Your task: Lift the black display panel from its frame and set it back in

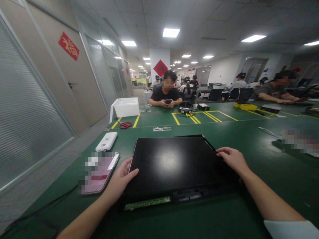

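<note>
A black flat display panel (171, 166) lies in front of me over the green table, with a ceiling light reflected in its middle. Along its near edge runs a narrow green circuit board strip (147, 203). Behind the panel's far right corner, part of a thin black frame (210, 144) sticks out. My left hand (124, 174) holds the panel's left edge, thumb on top and fingers underneath, partly hidden. At the right side, my right hand (233, 160) pinches the edge of the black frame between thumb and fingers; its other fingertips are hidden.
Left of the panel lie a phone (99, 179) and a white power bank (106, 141). Farther back are red-handled scissors (125, 125), small white scraps (161, 128), a white box (127, 107) and a headset (185, 108). A person (165, 96) sits opposite with a phone.
</note>
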Tool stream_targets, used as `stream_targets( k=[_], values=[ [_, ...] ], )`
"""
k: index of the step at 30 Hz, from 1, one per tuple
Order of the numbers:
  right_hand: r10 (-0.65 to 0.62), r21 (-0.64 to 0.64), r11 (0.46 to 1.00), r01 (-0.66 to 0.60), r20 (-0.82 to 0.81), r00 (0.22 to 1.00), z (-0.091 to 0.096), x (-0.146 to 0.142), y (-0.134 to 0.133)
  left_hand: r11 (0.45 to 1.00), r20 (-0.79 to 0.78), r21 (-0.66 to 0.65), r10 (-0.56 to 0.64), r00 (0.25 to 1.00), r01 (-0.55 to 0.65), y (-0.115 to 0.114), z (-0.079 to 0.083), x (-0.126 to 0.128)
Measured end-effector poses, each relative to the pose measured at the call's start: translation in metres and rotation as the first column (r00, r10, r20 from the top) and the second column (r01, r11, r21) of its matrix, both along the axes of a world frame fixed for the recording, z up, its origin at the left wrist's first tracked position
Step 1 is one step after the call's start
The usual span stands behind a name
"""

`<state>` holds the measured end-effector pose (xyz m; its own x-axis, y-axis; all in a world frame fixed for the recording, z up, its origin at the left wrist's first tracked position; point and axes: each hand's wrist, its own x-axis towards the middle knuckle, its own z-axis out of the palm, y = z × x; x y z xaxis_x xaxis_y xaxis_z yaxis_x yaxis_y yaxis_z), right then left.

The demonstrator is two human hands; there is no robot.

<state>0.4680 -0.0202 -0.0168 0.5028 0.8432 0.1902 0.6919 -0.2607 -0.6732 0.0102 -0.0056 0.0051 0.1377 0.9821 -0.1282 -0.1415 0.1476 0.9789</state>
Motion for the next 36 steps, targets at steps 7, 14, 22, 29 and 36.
stream_targets(
  k=[7,14,22,29,36],
  values=[
    [-0.003,-0.03,1.0,0.003,0.009,1.0,0.002,-0.001,0.0,1.0,-0.025,0.011,-0.005,1.0,0.005,-0.001,0.0,0.001],
    [0.001,-0.089,0.996,0.001,0.018,1.0,0.005,-0.001,-0.001,0.999,-0.018,0.034,-0.015,1.0,0.016,0.002,-0.005,-0.002],
    [0.011,-0.124,0.992,-0.011,0.003,1.0,0.005,0.001,0.0,0.997,-0.03,0.056,0.054,0.998,-0.052,0.003,-0.008,-0.006],
    [0.014,-0.125,0.992,-0.014,0.003,1.0,0.005,0.0,-0.001,0.92,-0.522,0.389,0.265,0.811,-0.05,0.01,-0.013,-0.023],
    [-0.002,-0.123,0.992,0.001,-0.005,1.0,0.004,-0.001,-0.001,0.883,-0.685,0.464,0.305,0.662,0.074,0.016,-0.035,-0.026]
  ],
)
